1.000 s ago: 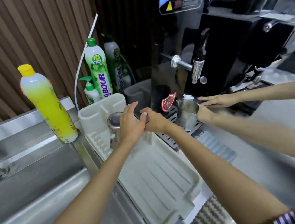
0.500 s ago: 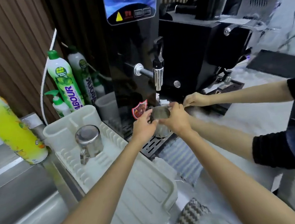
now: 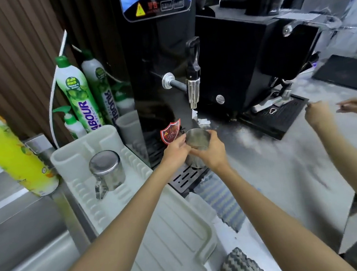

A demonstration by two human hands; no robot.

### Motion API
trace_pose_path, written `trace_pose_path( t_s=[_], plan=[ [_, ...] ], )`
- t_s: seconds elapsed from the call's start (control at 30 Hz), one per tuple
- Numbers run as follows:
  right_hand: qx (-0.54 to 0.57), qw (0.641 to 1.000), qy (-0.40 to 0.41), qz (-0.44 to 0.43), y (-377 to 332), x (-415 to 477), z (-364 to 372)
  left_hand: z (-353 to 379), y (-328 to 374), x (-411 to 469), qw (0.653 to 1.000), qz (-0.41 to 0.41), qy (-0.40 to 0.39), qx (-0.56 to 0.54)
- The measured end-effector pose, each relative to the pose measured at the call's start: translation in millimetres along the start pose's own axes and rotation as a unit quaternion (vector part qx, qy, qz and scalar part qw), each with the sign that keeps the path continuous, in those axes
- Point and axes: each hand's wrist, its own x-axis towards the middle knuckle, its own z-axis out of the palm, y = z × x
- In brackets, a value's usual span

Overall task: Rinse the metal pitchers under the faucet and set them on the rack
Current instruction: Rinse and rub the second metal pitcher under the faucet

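Note:
A small metal pitcher (image 3: 196, 138) stands upright on the black drip grate (image 3: 184, 177) below the machine's tap (image 3: 194, 89). My left hand (image 3: 175, 152) grips its left side and my right hand (image 3: 211, 151) wraps its right side and front. A second metal pitcher (image 3: 107, 170) rests upside down on the white plastic drying rack (image 3: 161, 226), handle toward me, apart from both hands.
A black hot-water machine (image 3: 153, 60) and a black coffee machine (image 3: 252, 49) stand behind. Detergent bottles: yellow (image 3: 6, 152) at left, green (image 3: 78, 95) behind the rack. Steel sink (image 3: 17, 231) at left. Another person's hands (image 3: 330, 111) hover at right.
My hands left the upside-down pitcher on the rack and took hold of the upright pitcher on the grate. The other person's hands let go of it and drew back to the right.

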Motion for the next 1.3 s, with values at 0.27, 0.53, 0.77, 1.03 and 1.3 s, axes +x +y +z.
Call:
trace_pose_path(
  t_s=[0.27,0.53,0.77,1.03,1.3],
  plan=[
    [-0.09,0.987,-0.123,-0.046,-17.6,-11.7,-18.7,-35.9,-11.3,-24.9,0.988,0.032,0.144,-0.032],
    [-0.167,0.872,-0.436,-0.147,-103.2,-68.5,-24.9,-109.3,-11.7,-77.0,0.991,-0.036,0.079,-0.097],
    [-0.137,0.793,-0.54,-0.248,-192.3,-120.3,34.5,-188.5,-23.2,-169.0,0.967,-0.151,-0.014,-0.202],
    [-0.164,0.694,-0.652,-0.258,-244.4,-187.6,125.9,-261.7,-77.7,-274.5,0.922,-0.184,0.074,-0.334],
    [-0.069,0.848,-0.511,-0.121,-215.0,-266.6,200.6,-278.6,-144.3,-336.2,0.889,-0.202,0.236,-0.337]
  ],
)
